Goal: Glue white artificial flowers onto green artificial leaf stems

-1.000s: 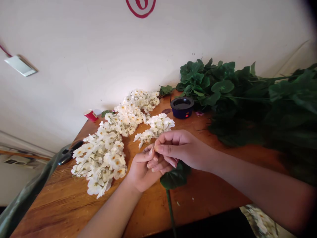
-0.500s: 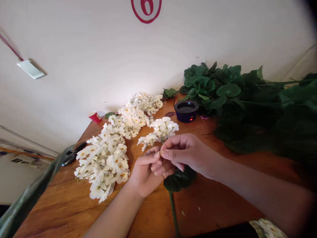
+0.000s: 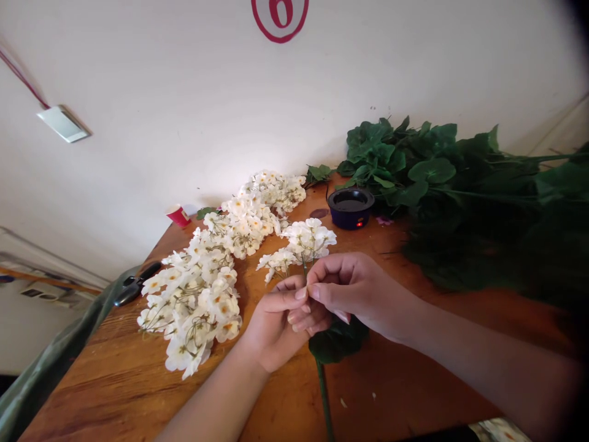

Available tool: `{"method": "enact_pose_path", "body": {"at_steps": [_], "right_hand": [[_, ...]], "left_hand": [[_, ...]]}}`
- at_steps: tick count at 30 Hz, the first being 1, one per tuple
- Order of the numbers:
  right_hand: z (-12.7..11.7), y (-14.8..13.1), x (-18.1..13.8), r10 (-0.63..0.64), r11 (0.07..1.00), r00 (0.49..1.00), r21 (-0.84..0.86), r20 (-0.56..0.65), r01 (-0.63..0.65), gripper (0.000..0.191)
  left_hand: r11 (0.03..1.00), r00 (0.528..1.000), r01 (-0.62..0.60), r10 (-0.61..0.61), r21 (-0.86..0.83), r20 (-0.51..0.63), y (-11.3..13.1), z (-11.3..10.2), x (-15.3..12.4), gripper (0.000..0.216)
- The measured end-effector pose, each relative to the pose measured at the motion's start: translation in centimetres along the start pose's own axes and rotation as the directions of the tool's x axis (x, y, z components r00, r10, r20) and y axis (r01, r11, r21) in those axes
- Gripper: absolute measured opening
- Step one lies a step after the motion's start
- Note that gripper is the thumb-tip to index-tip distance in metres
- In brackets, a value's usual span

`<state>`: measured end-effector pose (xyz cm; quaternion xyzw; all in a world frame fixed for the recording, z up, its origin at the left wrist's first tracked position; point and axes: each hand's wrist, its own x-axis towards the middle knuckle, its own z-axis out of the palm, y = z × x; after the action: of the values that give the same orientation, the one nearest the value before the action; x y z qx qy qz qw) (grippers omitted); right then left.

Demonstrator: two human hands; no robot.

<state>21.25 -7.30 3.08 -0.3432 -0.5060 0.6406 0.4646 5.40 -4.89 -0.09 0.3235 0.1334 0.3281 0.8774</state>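
Stem (image 3: 304, 267) of small white blossom spray (image 3: 306, 242) shows longer above fingertips than in earlier view, hands otherwise nearly same. Both hands close, narrow: right hand (image 3: 354, 294) pinches stem's lower end, left hand (image 3: 276, 325) curled, fingertips meeting same spot. Spray upright, blossoms dense, just above hands, over wooden table (image 3: 92, 380), near larger heap of white sprays (image 3: 193, 307). Dark green leaf (image 3: 338, 341) under hands; cannot tell if joined to spray

Head-worn view, forward and down; close over left hand (image 3: 273, 328), right hand (image 3: 354, 294)
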Motion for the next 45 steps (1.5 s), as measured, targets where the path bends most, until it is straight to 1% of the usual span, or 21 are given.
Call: {"method": "enact_pose_path", "body": {"at_steps": [3,8,11,19,22,25,28,32,37,40,45], "right_hand": [[0.0,0.1,0.1,-0.004,1.0,1.0,0.017,0.014,0.003,0.012],[-0.1,0.2,0.1,-0.02,0.998,0.998,0.059,0.062,0.017,0.01],[-0.1,0.2,0.1,-0.022,0.997,0.997,0.073,0.075,0.016,0.011],[0.0,0.1,0.0,-0.01,0.998,1.0,0.06,0.01,0.009,0.009],[0.1,0.1,-0.1,-0.032,0.999,0.999,0.028,-0.004,0.032,0.009],[0.1,0.2,-0.4,-0.082,0.996,0.996,-0.04,-0.022,0.081,0.012],[0.0,0.1,-0.7,-0.139,0.979,0.989,-0.16,-0.059,0.128,0.012],[0.1,-0.1,-1.0,-0.219,0.926,0.97,-0.336,-0.108,0.172,0.008],[0.0,-0.1,-0.9,-0.294,0.843,0.946,-0.504,-0.135,0.189,0.009],[-0.1,0.2,-0.8,-0.337,0.794,0.931,-0.574,-0.142,0.2,0.01],[-0.2,0.4,-0.6,-0.389,0.738,0.912,-0.636,-0.131,0.223,0.008]], "left_hand": [[1.0,1.0,0.007,-0.007,-0.003,0.002,0.0,0.0,0.0,0.023],[0.998,0.997,0.058,-0.057,-0.016,0.06,0.0,0.0,0.0,0.022],[0.998,0.994,0.063,-0.062,-0.007,0.086,0.0,0.2,0.1,0.026],[0.998,0.995,0.052,-0.049,-0.038,0.088,0.1,0.2,0.0,0.021],[0.997,0.997,0.039,-0.034,-0.064,0.075,0.1,0.2,0.0,0.018],[0.996,0.998,0.029,-0.024,-0.086,0.06,0.1,0.3,0.0,0.016],[0.995,0.999,0.028,-0.025,-0.096,0.032,0.1,0.4,0.0,0.019],[0.997,1.0,0.012,-0.013,-0.076,-0.017,0.1,0.5,0.1,0.024],[0.997,0.995,0.027,-0.034,-0.074,-0.097,0.2,0.2,0.2,0.02],[0.997,0.993,0.033,-0.04,-0.068,-0.108,0.2,0.0,0.2,0.017],[0.997,0.994,0.029,-0.036,-0.07,-0.102,0.2,-0.2,0.2,0.016]]}}
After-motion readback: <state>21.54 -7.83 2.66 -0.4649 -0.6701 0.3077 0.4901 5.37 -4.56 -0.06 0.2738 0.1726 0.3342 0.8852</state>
